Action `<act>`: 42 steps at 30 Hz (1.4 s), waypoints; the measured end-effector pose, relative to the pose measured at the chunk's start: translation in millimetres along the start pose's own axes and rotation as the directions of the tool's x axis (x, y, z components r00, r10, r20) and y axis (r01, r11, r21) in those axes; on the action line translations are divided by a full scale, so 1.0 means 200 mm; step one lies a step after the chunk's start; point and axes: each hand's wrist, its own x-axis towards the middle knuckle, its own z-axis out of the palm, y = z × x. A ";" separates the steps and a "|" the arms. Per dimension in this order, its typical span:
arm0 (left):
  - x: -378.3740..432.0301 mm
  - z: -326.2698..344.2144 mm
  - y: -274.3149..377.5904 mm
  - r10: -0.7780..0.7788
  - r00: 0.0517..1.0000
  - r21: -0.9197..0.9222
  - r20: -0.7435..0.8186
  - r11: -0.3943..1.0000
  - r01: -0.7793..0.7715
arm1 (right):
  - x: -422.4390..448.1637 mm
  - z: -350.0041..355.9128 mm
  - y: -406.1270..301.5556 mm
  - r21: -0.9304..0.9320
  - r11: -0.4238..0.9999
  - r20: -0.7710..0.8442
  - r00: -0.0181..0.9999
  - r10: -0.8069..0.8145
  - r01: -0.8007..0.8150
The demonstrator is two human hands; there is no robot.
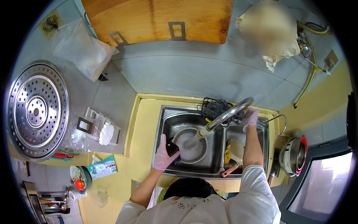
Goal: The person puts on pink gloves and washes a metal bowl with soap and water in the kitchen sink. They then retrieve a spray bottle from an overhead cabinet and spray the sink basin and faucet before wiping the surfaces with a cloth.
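Observation:
My left hand, in a thin pale pink glove, holds a dark, shiny object over the left sink bowl; its exact kind is unclear. Beside it a round metal basin contains foamy water. The curved metal faucet reaches over this basin, and its outlet points into the foam. My right hand, gloved alike, is at the faucet's base behind the right sink bowl; its fingertips and whatever they touch are partly hidden. Below that hand, a light-coloured pan with a pinkish handle lies in the right bowl beside a yellow cloth.
A black wire rack holding a dark scouring pad stands behind the sink. Stacked metal bowls and a cleaver are at the right. Leftward are a perforated steamer tray, a white grater and a soft packet.

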 end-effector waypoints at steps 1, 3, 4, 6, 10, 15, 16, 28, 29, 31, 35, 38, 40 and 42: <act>0.02 -0.03 0.01 -0.029 0.999 -0.051 -0.045 0.998 0.027 | 0.00 0.04 -0.02 -0.017 1.000 0.045 0.999 -0.012 0.013; 0.08 -0.12 0.01 -0.090 0.989 -0.157 -0.122 0.985 0.070 | -0.03 0.10 -0.07 -0.051 0.998 0.128 0.991 -0.036 0.043; 0.11 -0.18 0.00 -0.180 0.974 -0.158 -0.134 0.975 0.159 | -0.10 0.15 -0.09 -0.073 0.996 0.133 0.990 -0.040 0.050; 0.22 -0.28 -0.01 -0.240 0.944 -0.221 -0.226 0.957 0.190 | -0.29 0.16 -0.19 -0.123 0.990 0.109 0.992 -0.056 0.070; 0.46 -0.39 -0.11 -0.160 0.888 -0.152 -0.432 0.983 0.103 | -0.39 -0.27 0.03 -0.314 0.854 0.022 0.903 -0.429 0.414; 0.60 -0.38 -0.33 -0.193 0.843 -0.213 -0.502 0.972 0.096 | -0.91 -0.62 0.42 -0.777 -0.060 0.627 0.779 0.031 0.627; 0.60 -0.38 -0.35 -0.223 0.838 -0.251 -0.499 0.962 0.107 | -1.08 -0.55 0.35 -0.801 -0.190 0.557 0.823 0.114 0.568; 0.50 -0.34 -0.40 -0.151 0.783 -0.086 -0.603 0.989 0.124 | -1.21 -0.57 0.09 -0.645 0.084 0.724 0.642 -0.253 0.760; 0.47 -0.32 -0.39 -0.152 0.758 -0.076 -0.634 0.988 0.134 | -1.18 -0.57 0.15 -0.736 -0.046 0.676 0.729 -0.107 0.676; 0.38 -0.25 -0.39 -0.129 0.739 -0.056 -0.661 0.991 0.122 | -1.17 -0.58 0.26 -0.769 -0.269 0.598 0.801 0.019 0.580; 0.15 -0.04 -0.32 -0.153 0.773 -0.163 -0.615 0.985 0.066 | -1.05 -0.85 0.64 -0.745 -0.418 0.609 0.787 -0.104 0.520; 0.02 0.07 -0.30 -0.168 0.836 -0.232 -0.522 0.971 0.050 | -1.06 -0.81 0.70 -0.749 -0.235 0.661 0.728 -0.184 0.620; -0.05 0.10 -0.21 -0.168 0.942 -0.245 -0.290 0.965 0.097 | -1.19 -0.69 0.58 -0.677 0.166 0.648 0.688 -0.326 0.717; -0.09 0.31 -0.35 -0.151 0.988 -0.514 0.005 0.847 0.132 | -1.34 -0.52 0.48 -0.582 0.726 0.392 0.908 -0.144 0.367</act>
